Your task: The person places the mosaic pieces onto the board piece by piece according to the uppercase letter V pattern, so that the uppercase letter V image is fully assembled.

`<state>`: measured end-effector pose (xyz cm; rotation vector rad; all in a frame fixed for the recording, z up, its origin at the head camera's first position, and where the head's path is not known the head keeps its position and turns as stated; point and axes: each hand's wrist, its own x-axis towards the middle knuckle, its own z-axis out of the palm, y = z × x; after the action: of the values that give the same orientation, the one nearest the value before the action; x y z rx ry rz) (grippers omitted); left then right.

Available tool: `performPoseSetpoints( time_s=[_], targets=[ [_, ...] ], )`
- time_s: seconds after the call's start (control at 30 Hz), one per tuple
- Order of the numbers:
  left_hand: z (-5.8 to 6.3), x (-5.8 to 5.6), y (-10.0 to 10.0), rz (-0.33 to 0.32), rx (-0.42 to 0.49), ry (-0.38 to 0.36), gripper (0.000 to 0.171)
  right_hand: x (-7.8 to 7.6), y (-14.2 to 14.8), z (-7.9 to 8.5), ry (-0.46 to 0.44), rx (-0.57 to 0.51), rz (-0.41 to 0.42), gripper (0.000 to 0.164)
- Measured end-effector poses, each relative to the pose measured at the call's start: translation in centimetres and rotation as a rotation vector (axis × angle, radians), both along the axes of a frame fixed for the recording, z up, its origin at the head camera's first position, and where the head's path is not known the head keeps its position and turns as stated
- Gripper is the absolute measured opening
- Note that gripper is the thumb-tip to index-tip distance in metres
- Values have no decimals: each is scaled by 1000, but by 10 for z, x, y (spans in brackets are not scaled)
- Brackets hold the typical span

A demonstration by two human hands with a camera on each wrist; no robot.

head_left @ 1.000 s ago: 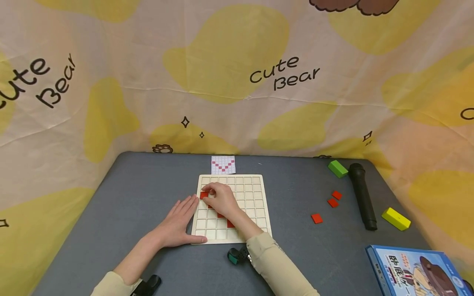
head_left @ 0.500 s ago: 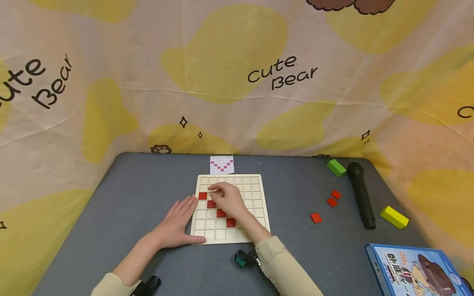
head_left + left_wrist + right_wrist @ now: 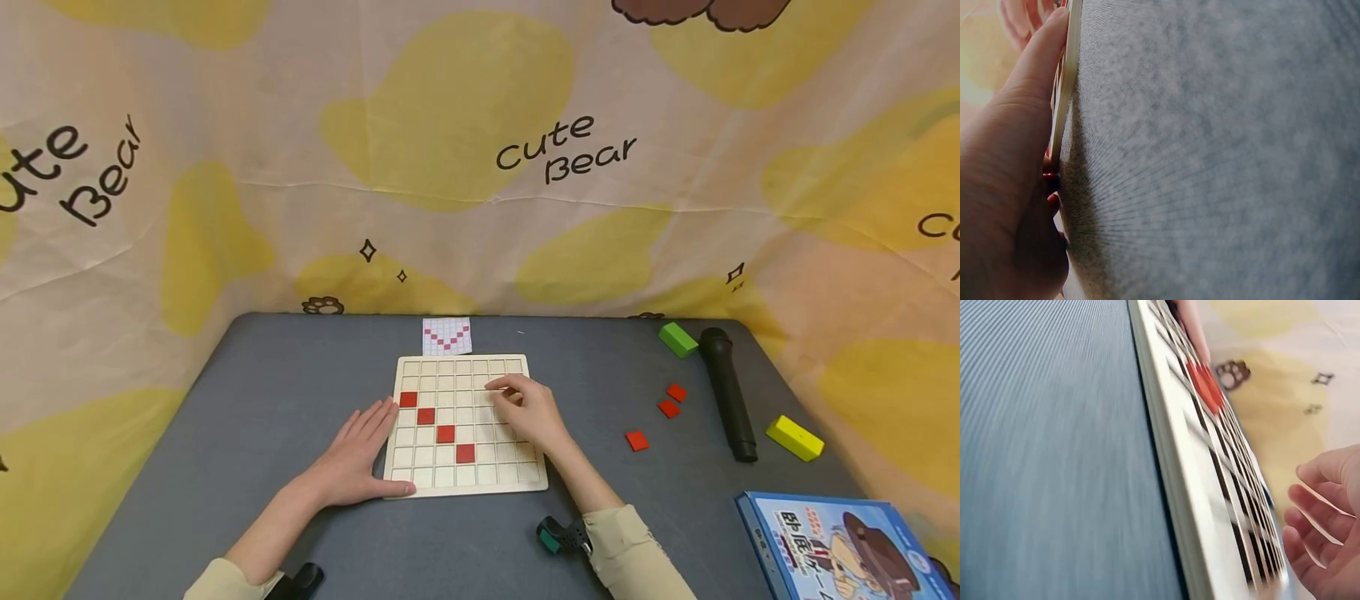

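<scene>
1. We see a pale grid board (image 3: 466, 414) on the table (image 3: 225, 417), probably stiff, light, best held by its rim.
2. The left hand (image 3: 347, 461) rests straight-fingered at its nine o'clock edge; the right hand (image 3: 529, 410) hovers at two, loosely bent, seemingly empty.
3. Four red tiles (image 3: 446, 434) run from ten to six; three loose tiles (image 3: 669, 408) lie towards three: we'd pinch their edges.

beneath the fingers (image 3: 373, 421) lies a blue-grey tabletop (image 3: 292, 375) with rounded far corners. beyond the fingers and to either side of them hangs a creased, pale cloth backdrop (image 3: 450, 242) with yellow patches (image 3: 450, 108) and black lettering (image 3: 566, 150), evenly lit.
</scene>
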<state>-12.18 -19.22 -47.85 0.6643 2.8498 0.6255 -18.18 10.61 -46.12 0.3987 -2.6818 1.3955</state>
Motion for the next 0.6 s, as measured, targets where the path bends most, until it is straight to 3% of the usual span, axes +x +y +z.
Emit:
performPoseSetpoints(
  time_s=[0.27,0.6],
  targets=[
    [-2,2,-2,0,1,8,122,14,66,1,44,59,-130,17],
    [-2,0,-1,2,7,13,122,38,124,4,23,151,-190,25]
  ],
)
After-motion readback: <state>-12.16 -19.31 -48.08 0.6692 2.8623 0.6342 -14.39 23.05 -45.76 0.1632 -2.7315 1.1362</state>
